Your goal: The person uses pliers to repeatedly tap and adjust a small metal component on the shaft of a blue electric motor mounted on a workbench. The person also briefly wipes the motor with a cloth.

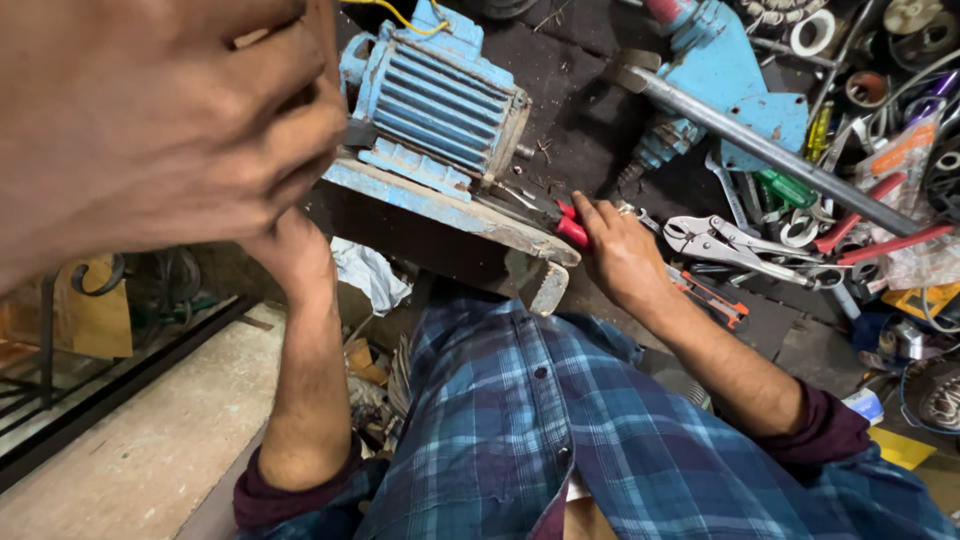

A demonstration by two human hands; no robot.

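Right hand (620, 255): centre frame, closed round red-handled pliers (560, 222).
Left hand (290, 245): fingers hidden behind a big blurred hand (150, 130), grip unclear.
Motor (435, 100): blue, upper centre, on plank (450, 210).
Risk: pliers might slip off; motor sits near plank's edge.

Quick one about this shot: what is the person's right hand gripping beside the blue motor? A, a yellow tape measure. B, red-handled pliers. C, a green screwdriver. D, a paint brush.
B: the right hand is closed around the red-handled pliers, whose jaws point toward the ribbed blue motor.
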